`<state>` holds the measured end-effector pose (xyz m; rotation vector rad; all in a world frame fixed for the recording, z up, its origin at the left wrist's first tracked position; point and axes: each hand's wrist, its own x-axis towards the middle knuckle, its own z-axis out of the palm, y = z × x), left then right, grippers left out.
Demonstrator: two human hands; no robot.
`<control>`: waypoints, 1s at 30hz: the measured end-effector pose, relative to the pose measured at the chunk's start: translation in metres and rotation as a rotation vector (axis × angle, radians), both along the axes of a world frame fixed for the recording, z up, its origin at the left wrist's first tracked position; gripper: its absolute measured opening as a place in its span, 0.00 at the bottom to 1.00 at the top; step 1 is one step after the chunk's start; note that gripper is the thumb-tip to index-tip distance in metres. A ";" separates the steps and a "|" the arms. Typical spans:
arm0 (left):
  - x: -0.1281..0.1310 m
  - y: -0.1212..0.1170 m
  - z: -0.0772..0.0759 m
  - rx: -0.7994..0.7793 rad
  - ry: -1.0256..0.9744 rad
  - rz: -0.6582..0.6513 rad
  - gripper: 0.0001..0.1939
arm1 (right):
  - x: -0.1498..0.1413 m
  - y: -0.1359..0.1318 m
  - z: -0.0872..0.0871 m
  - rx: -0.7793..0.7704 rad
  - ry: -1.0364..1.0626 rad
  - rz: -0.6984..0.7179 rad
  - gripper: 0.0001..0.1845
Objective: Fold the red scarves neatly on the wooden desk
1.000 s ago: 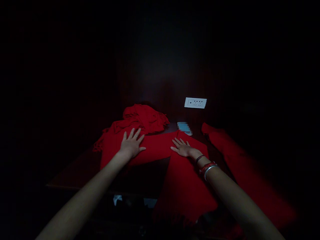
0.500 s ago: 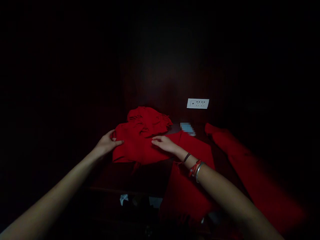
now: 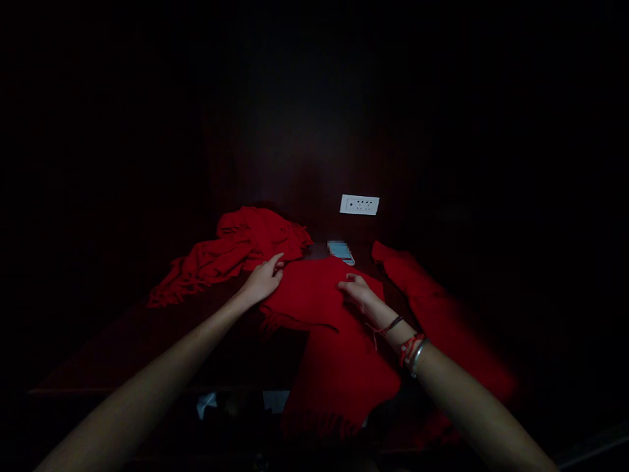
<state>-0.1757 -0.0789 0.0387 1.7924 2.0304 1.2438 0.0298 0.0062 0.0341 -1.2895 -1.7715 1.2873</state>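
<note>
A person's two bare hands work over a fringed red scarf [image 3: 319, 282] on a dark tabletop [image 3: 113, 354] in a dimly lit room, where a faint glow falls on the reddish-brown wall [image 3: 295, 151] behind and the sides sink into near-black. The scarf lies in the middle of the surface, one part folded across, the other running toward the viewer past the front edge, its fringe showing below. The left hand [image 3: 263, 282], thumb and forefinger slightly parted, is at the fold's left side; whether it pinches the cloth cannot be told. The right hand [image 3: 360, 290], wearing bracelets [image 3: 415, 356] at the wrist, bends its fingers over the scarf's right half, its grip likewise unclear. A rumpled red cloth [image 3: 255, 233] with tassels is heaped at back left, and a long red cloth [image 3: 432, 301] slants along the right. A pale blue, pixelated phone-like object [image 3: 340, 249] lies at the back, below a white wall socket [image 3: 360, 204]. Pale scraps [image 3: 206, 404], too dim to identify, show beneath the table's front edge.
</note>
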 end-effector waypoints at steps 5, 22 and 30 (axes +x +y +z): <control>-0.025 0.017 -0.010 -0.072 0.230 0.111 0.18 | -0.013 -0.007 0.009 0.512 -0.374 -0.016 0.38; -0.029 0.042 -0.023 -0.090 -0.198 0.121 0.13 | -0.039 -0.043 0.017 0.641 -0.681 0.260 0.39; -0.018 0.029 -0.009 -0.273 -0.837 -0.296 0.17 | -0.072 -0.058 0.006 0.507 -0.433 0.219 0.48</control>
